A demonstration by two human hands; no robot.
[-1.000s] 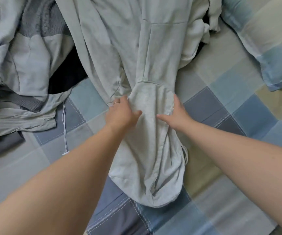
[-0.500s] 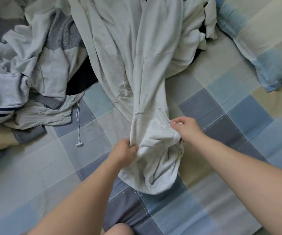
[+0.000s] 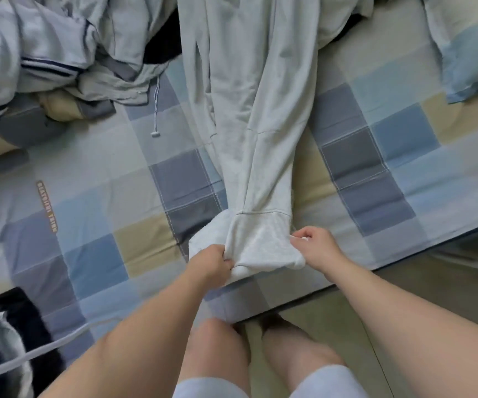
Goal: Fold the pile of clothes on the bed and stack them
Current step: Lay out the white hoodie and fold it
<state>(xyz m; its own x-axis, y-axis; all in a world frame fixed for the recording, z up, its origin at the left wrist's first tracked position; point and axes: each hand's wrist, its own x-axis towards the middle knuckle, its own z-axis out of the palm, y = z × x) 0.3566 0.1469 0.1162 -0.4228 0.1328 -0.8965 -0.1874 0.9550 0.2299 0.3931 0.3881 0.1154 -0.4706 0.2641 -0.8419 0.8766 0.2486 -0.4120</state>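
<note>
Fingers [image 3: 225, 259] of left hand [image 3: 210, 264] clamp cuffed end of grey garment [image 3: 257, 116]; right hand [image 3: 318, 249] pinches opposite corner. Garment lies stretched along checked bed [image 3: 102, 173], end near bed edge. Best: tension both corners evenly, flatten wrinkles before folding. Garment top cut off; pile [image 3: 59, 53] items hard to separate.

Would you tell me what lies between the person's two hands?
The head view shows the end of the pale grey garment stretched between the left hand and the right hand, both gripping it.

Brown lettering [image 3: 46, 206] on the bedsheet [image 3: 94, 254] is too blurred to read.
</note>
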